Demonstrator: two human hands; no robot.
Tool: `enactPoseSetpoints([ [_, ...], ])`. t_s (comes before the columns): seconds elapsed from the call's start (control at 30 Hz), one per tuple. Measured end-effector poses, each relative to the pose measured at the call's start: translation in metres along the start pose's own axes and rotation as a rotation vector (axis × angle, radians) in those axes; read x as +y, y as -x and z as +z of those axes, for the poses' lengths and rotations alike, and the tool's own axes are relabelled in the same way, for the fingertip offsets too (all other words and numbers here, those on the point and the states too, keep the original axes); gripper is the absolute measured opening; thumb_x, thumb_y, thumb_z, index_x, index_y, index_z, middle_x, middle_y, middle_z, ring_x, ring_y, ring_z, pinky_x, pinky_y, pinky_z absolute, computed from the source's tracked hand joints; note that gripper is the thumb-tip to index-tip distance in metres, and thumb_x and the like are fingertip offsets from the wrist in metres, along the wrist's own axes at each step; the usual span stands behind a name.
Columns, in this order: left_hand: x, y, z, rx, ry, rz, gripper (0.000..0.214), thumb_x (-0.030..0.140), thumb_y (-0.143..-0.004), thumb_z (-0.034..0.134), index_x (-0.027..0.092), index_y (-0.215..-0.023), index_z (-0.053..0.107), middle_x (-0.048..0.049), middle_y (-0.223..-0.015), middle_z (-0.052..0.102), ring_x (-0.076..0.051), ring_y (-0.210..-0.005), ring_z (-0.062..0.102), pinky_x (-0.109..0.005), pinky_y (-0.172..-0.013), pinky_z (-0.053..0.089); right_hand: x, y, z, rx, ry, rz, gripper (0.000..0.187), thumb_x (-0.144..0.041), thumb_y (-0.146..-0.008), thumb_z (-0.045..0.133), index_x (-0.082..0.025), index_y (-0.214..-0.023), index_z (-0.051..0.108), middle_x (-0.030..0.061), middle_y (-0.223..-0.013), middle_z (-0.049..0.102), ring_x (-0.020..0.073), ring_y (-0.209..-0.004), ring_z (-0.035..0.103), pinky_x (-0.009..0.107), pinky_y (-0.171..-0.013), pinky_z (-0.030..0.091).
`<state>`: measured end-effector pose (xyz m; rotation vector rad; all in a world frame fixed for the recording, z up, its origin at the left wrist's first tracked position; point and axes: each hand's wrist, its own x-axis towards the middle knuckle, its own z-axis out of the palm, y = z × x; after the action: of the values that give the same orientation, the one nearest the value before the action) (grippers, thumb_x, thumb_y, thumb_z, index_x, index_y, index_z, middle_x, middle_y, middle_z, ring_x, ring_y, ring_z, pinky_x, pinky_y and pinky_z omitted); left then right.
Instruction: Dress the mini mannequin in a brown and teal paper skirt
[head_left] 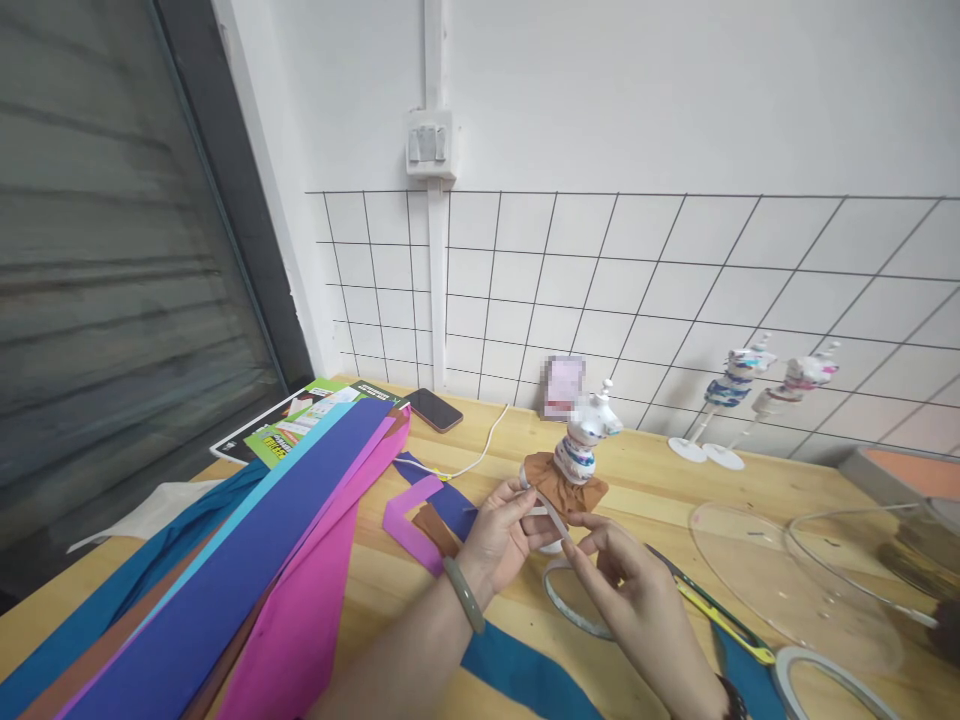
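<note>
A small white dress-form figurine with blue and purple marks stands upright on the table, a pleated brown skirt round its lower part. My left hand is closed at the skirt's front edge, pinching one end of a narrow strip of white tape. On the strip's other end the fingertips of my right hand are closed. Between and below my hands lies a tape roll, partly covered by my right hand. My fingers hide part of the skirt's edge and the stand.
Long coloured fabric strips cover the table's left side. Behind are a phone, a white cable and a small card. Two more figurines stand back right. A yellow cutter, another tape roll and a clear disc lie right.
</note>
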<state>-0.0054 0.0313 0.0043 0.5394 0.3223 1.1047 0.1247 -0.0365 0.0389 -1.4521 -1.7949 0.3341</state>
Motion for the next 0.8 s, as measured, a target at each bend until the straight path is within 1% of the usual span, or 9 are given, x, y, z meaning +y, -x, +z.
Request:
enactPoseSetpoints([
  [0.13,0.0013,0.0001,0.0012,-0.005,0.011,-0.005,0.012,0.019,-0.072,0.06,0.016,-0.079,0.05,-0.0031,-0.076,0.064,-0.018,-0.071,0.063,-0.035,-0.071,0.046,0.0014,0.0,0.0017,0.012,0.008,-0.01,0.022,-0.037,-0.08,0.046,-0.021,-0.065,0.047,0.0053,-0.095,0.06,0.0078,-0.042,0.039,0.023,-0.045,0.038],
  [0.23,0.0017,-0.0001,0.0012,-0.013,0.011,0.001,0.013,0.019,-0.072,0.06,0.016,-0.08,0.05,-0.0042,-0.078,0.064,-0.019,-0.073,0.063,-0.036,-0.072,0.046,0.0009,0.0015,0.0026,0.035,0.03,-0.032,0.018,-0.035,-0.08,0.046,-0.022,-0.068,0.046,0.0049,-0.091,0.058,0.0081,-0.043,0.04,0.023,-0.045,0.039],
  [0.33,0.0017,0.0,0.0009,-0.008,0.004,0.011,0.013,0.019,-0.072,0.059,0.016,-0.08,0.05,-0.0036,-0.076,0.064,-0.017,-0.07,0.063,-0.034,-0.069,0.046,-0.0024,0.0036,0.0029,0.026,0.042,-0.07,0.016,-0.033,-0.08,0.047,-0.022,-0.069,0.046,0.005,-0.088,0.056,0.0085,-0.045,0.044,0.023,-0.045,0.039],
  [0.5,0.0025,0.0014,0.0024,-0.032,-0.014,-0.003,0.014,0.023,-0.072,0.06,0.017,-0.079,0.049,-0.0023,-0.073,0.062,-0.015,-0.063,0.061,-0.028,-0.06,0.046,-0.0073,0.0057,0.0035,-0.028,0.031,-0.112,0.015,-0.031,-0.082,0.045,-0.022,-0.069,0.046,0.0063,-0.095,0.057,0.0065,-0.04,0.042,0.023,-0.044,0.039],
  [0.67,0.0032,0.0021,0.0034,-0.041,-0.013,-0.02,0.016,0.024,-0.072,0.059,0.018,-0.083,0.048,-0.001,-0.073,0.061,-0.015,-0.065,0.061,-0.03,-0.064,0.047,-0.0065,0.0054,0.0043,-0.017,0.041,-0.106,0.017,-0.032,-0.081,0.046,-0.022,-0.068,0.047,0.0062,-0.093,0.059,0.0076,-0.041,0.043,0.023,-0.044,0.039],
  [0.8,0.0031,0.0019,0.0034,-0.024,-0.026,-0.004,0.014,0.025,-0.074,0.057,0.019,-0.08,0.046,0.0016,-0.065,0.058,-0.012,-0.058,0.059,-0.03,-0.062,0.048,-0.0059,0.0049,0.0039,-0.005,0.052,-0.118,0.015,-0.031,-0.081,0.047,-0.022,-0.069,0.047,0.005,-0.092,0.059,0.009,-0.046,0.044,0.023,-0.048,0.04],
])
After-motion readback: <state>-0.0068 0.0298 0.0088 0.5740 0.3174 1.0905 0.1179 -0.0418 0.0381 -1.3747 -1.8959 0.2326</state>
